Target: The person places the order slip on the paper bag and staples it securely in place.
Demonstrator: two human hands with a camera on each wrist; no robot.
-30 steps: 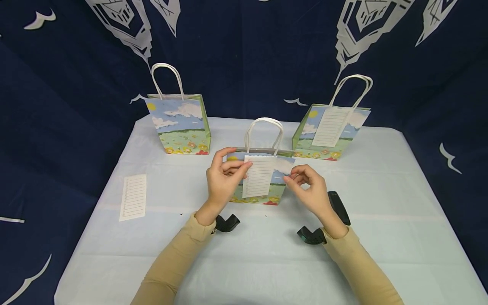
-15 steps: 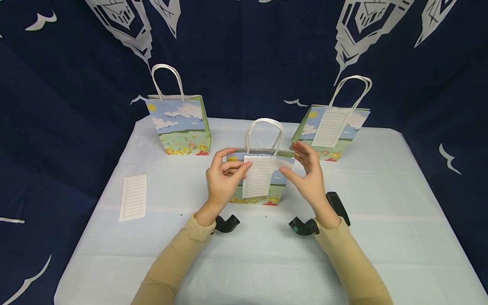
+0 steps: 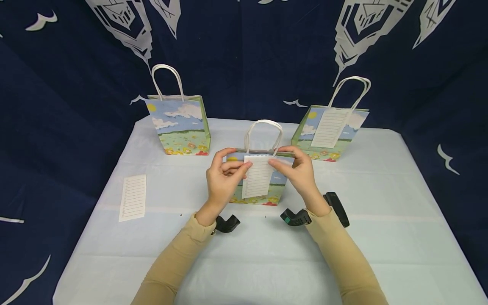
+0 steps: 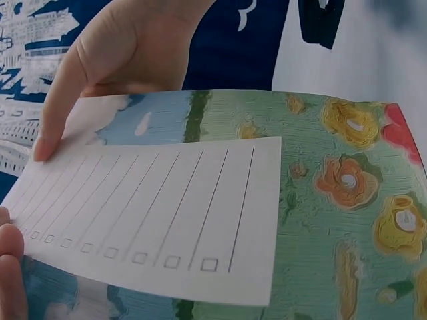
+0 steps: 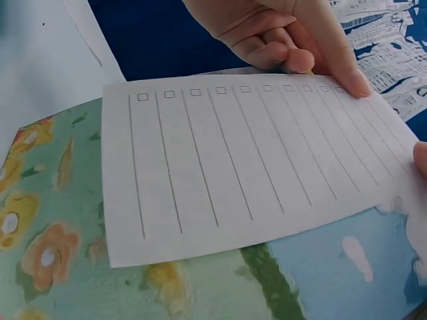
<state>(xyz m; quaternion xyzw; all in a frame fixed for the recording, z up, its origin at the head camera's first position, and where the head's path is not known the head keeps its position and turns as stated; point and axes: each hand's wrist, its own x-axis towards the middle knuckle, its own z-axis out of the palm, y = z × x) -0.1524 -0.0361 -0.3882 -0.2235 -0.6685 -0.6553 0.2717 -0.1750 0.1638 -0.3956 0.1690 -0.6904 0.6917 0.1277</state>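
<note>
A small paper gift bag with a painted sky-and-flower front stands upright at the table's middle. Over its front lies a lined checklist sheet, its scalloped top edge close to the bag's rim. My left hand pinches the sheet's upper left corner, thumb in front, index finger at the bag's rim. At the upper right corner my right hand pinches too, its thumb on the paper and index finger over the rim. Both wrist views show the checklist sheet across the bag's printed front, its lower edge standing out unheld.
Another matching bag stands at the back left. At the back right, a third bag carries a similar lined sheet. One loose checklist sheet lies on the white tablecloth at left. A dark patterned curtain hangs behind.
My right hand has moved left along the bag from its right edge, opened its fingers on the way, and now pinches the sheet's upper right corner. The left hand has stayed put.
</note>
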